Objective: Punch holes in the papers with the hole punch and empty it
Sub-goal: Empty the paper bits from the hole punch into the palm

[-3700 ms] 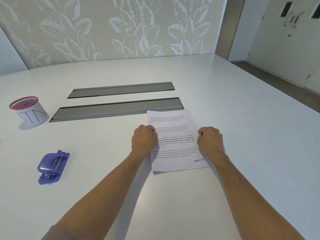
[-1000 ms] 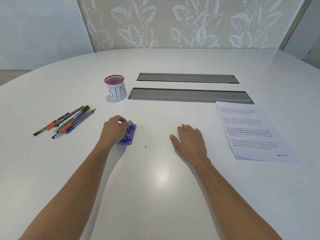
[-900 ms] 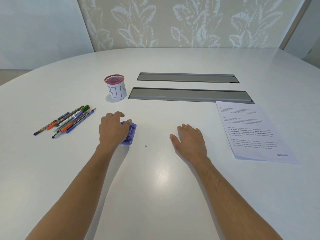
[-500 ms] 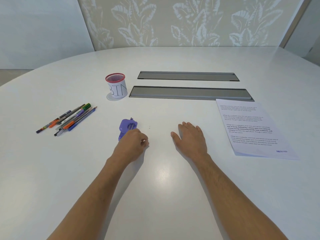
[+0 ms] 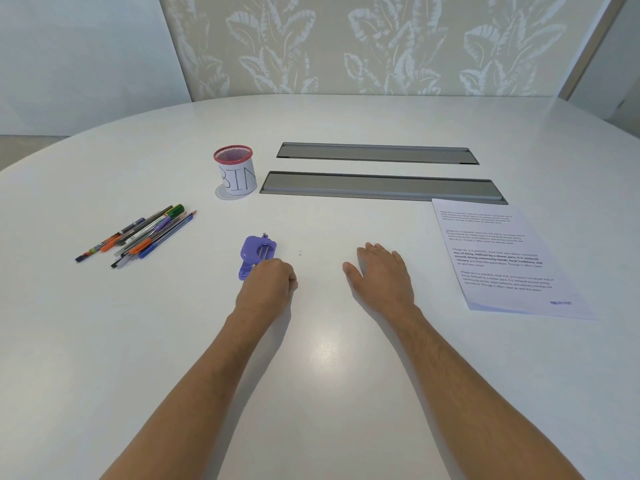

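- The left hand (image 5: 268, 284) lies knuckles-up on the table (image 5: 322, 358), fingers curled shut against the near end of the purple hole punch (image 5: 258, 255); whether they grip it I cannot tell.
- The right hand (image 5: 381, 277) rests flat, palm down, fingers spread and holding nothing.
- The papers (image 5: 505, 258) lie well beyond the right fingers' outer side, their near corner toward the table edge.
- Bare tabletop between the two sets of fingers; paper dots (image 5: 300, 252) just beyond the left fingertips.
- The pens (image 5: 138, 237) and bin (image 5: 236, 172) lie farther out, left.

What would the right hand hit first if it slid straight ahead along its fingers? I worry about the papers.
Probably nothing near: the right hand points toward the table slot, well ahead. The papers lie off to its right.
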`<state>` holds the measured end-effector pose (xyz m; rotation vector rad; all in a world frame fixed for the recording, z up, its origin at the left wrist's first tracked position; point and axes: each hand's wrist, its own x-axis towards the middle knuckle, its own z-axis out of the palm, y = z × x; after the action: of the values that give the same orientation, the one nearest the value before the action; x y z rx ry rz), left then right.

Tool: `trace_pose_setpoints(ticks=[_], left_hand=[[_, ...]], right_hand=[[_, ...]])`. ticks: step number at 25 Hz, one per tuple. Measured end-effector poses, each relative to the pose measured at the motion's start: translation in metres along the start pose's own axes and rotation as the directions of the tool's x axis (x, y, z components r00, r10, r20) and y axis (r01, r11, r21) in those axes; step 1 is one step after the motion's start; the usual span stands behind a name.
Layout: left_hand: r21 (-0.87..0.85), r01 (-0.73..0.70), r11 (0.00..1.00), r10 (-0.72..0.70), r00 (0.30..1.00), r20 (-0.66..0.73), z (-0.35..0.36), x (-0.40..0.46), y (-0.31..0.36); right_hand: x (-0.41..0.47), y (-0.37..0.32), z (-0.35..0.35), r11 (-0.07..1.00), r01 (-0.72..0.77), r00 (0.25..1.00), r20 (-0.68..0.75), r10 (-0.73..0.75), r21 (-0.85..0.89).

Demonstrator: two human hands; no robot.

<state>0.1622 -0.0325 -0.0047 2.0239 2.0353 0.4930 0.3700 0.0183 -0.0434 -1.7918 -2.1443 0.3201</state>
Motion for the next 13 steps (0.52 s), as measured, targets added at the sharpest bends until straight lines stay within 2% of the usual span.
trace_pose_setpoints(ticks=[3,5,7,9,10,12,13], left_hand=[[0.118,-0.039,0.992,0.039,0.999,0.006,0.001,0.001,0.002],[0.26,-0.079,0.962,0.075,0.997,0.028,0.003,0.0,0.005],[0.345,-0.114,0.932,0.101,0.993,0.055,0.005,-0.001,0.006],[0.35,-0.127,0.928,0.106,0.991,0.078,0.006,-0.001,0.007],[0.305,-0.118,0.945,0.097,0.992,0.082,0.005,-0.001,0.008],[0.109,-0.076,0.991,0.068,0.995,0.076,0.002,0.0,0.014],[0.005,-0.063,0.998,0.063,0.996,0.061,0.001,0.0,0.019]], right_hand=[[-0.003,-0.004,-0.006,0.998,-0.022,0.999,-0.031,0.024,0.066],[-0.008,-0.013,-0.017,0.958,-0.073,0.993,-0.071,0.096,0.277],[-0.012,-0.024,-0.024,0.842,-0.111,0.983,-0.068,0.173,0.528],[-0.012,-0.037,-0.024,0.654,-0.124,0.973,-0.037,0.227,0.746],[-0.013,-0.044,-0.023,0.51,-0.143,0.965,0.006,0.262,0.848],[-0.015,-0.055,-0.02,0.148,-0.201,0.948,0.154,0.279,0.968],[-0.015,-0.058,-0.019,-0.027,-0.232,0.94,0.231,0.251,0.972]])
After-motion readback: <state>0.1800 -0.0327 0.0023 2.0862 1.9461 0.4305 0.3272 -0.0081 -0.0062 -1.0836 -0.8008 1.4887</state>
